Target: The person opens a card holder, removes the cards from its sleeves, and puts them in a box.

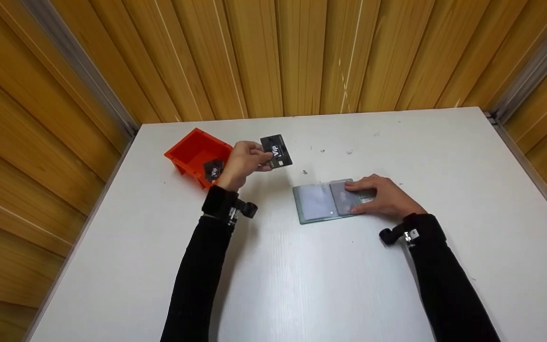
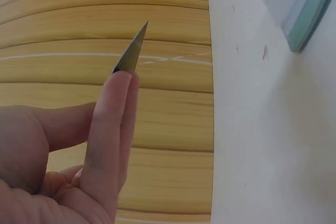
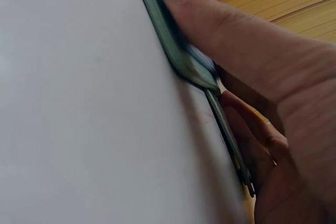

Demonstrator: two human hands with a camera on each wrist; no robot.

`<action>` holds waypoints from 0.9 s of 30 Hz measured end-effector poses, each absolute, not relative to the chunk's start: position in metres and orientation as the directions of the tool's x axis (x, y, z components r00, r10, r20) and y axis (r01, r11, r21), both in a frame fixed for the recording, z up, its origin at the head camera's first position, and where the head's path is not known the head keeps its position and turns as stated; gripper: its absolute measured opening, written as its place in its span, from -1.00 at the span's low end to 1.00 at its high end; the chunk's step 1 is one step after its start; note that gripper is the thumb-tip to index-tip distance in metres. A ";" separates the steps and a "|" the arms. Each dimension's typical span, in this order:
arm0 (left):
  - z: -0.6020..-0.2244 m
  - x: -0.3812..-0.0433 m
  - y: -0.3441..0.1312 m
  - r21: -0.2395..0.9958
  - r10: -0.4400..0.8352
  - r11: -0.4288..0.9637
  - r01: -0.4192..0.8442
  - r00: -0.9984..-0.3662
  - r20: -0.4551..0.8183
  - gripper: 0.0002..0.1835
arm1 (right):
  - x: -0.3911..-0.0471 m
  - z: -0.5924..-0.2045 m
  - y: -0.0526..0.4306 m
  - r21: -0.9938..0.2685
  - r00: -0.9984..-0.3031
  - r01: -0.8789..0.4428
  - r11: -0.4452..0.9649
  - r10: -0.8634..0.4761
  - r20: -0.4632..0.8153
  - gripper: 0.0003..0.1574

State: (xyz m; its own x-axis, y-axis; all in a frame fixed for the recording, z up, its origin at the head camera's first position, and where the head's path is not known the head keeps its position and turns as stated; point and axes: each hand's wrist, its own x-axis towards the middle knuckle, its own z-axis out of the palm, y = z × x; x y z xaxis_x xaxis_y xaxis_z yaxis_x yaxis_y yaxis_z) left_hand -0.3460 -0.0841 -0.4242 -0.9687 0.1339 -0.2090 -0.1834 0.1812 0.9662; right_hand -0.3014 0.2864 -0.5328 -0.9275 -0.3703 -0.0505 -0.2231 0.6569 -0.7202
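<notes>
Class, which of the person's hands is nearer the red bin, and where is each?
Left. The left hand is by the right edge of the red bin, pinching a black card; the right hand is farther right, gripping the card holder.

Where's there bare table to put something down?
The table is bare between the black sleeves, nearer than the card holder, and right of the right hand. It's crowded around the red bin, left hand and black card.
</notes>
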 end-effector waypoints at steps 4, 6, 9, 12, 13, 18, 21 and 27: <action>-0.418 -0.350 -0.106 0.963 0.084 0.154 -0.219 -0.969 -0.233 -0.68 | -0.300 -0.532 0.287 -0.722 -0.929 -0.220 0.656 -0.367 -0.050 -0.16; -0.415 -0.352 -0.117 0.960 0.058 0.159 -0.230 -0.969 -0.242 -0.64 | -0.300 -0.531 0.287 -0.727 -0.930 -0.219 0.651 -0.364 -0.046 -0.17; -0.412 -0.356 -0.131 0.951 0.019 0.187 -0.246 -0.967 -0.254 -0.60 | -0.300 -0.531 0.287 -0.735 -0.931 -0.223 0.641 -0.363 -0.034 -0.17; -0.410 -0.358 -0.143 0.942 -0.017 0.187 -0.280 -0.959 -0.282 -0.57 | -0.299 -0.533 0.287 -0.741 -0.929 -0.226 0.632 -0.369 -0.031 -0.17; -0.410 -0.359 -0.147 0.938 -0.029 0.186 -0.291 -0.956 -0.291 -0.57 | -0.299 -0.533 0.286 -0.744 -0.928 -0.223 0.629 -0.370 -0.034 -0.17; -0.409 -0.362 -0.163 0.935 -0.073 0.176 -0.307 -0.952 -0.299 -0.57 | -0.297 -0.532 0.287 -0.746 -0.932 -0.201 0.635 -0.359 -0.054 -0.17; -0.408 -0.364 -0.173 0.933 -0.104 0.163 -0.321 -0.946 -0.307 -0.56 | -0.297 -0.531 0.287 -0.742 -0.933 -0.200 0.640 -0.355 -0.054 -0.17; -0.409 -0.367 -0.199 0.932 -0.200 0.189 -0.310 -0.941 -0.272 -0.54 | -0.297 -0.531 0.287 -0.740 -0.931 -0.209 0.640 -0.362 -0.051 -0.17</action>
State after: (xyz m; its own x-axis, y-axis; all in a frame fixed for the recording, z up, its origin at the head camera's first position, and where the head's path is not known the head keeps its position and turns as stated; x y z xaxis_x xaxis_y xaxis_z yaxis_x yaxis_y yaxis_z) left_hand -0.3668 -0.1991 -0.4089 -0.9413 -0.2001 -0.2720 -0.3095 0.1893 0.9319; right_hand -0.2972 0.2865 -0.5315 -0.9307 -0.3622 -0.0506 -0.2087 0.6397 -0.7397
